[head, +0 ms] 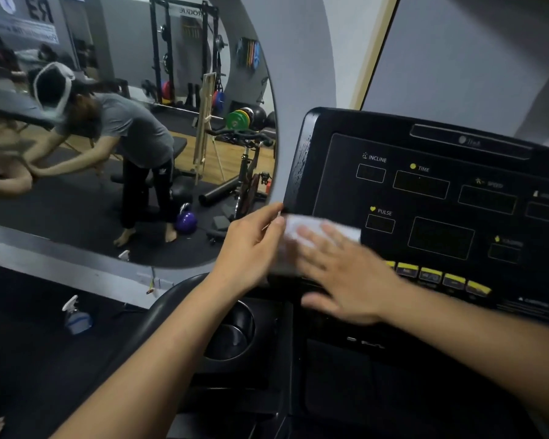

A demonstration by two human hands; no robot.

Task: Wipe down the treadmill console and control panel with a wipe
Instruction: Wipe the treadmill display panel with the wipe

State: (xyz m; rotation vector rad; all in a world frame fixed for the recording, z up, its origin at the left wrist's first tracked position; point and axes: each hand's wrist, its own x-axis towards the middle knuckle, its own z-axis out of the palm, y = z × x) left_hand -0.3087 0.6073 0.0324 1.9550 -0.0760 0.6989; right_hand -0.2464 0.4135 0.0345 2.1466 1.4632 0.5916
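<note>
Where mirror (114, 128) meets wall, black console (425, 191), white wipe (301, 229)

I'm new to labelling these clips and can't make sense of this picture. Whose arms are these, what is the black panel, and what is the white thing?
The single picture comes from a camera worn on a person's head, looking forward and down, so the two arms reaching in are the wearer's own. The black panel is a treadmill console, with windows marked INCLINE, TIME and PULSE and a row of yellow buttons below. The right hand lies flat on a white wipe, pressing it against the console's lower left part. The left hand is at the wipe's left edge, fingers beside the console's side. Below sits a round cup holder. On the left is a wall mirror showing a gym room. A spray bottle stands on the floor.
</note>
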